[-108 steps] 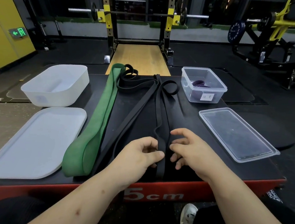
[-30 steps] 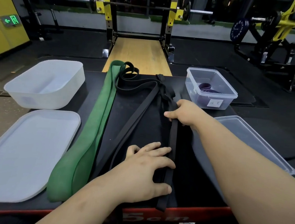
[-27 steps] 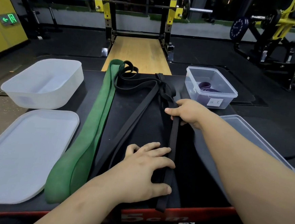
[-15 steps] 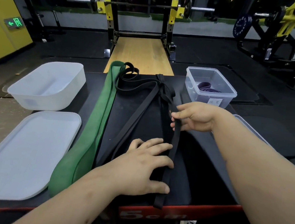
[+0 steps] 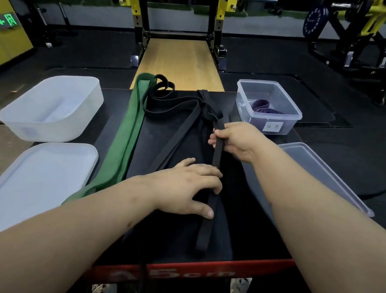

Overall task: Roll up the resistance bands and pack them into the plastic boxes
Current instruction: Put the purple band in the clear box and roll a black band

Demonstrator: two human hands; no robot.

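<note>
The thin black band [image 5: 205,226] lies lengthways down the middle of the frame on the black mat [image 5: 250,231], its near end just short of the red front edge [image 5: 200,271] at the bottom. My right hand [image 5: 236,141], at centre right, grips the band partway up, fingers curled round it and thumb on top, lifting that stretch a little off the mat. Below it my left hand [image 5: 188,187] lies flat on the band, fingers straight and slightly spread, the fingertips [image 5: 216,189] pressing the strap down and the thumb stretched out beside it. Above my right hand the band runs into a tangle with the wider black band [image 5: 174,138], which slants up towards the top centre and ends in loose loops.

Left of those, the green band [image 5: 128,136] runs in a long strip from the upper centre down to the lower left, where my left forearm hides its end. In the upper right stands a clear box [image 5: 242,104] with a purple band [image 5: 263,108] coiled inside; its clear lid [image 5: 323,175] lies at the right edge, partly behind my right arm. At the upper left is a white tub [image 5: 38,129], and below it a white lid [image 5: 34,180] lies flat. Behind the mat, at top centre, a wooden floor panel [image 5: 178,62] leads to a yellow and black rack [image 5: 138,8]
</note>
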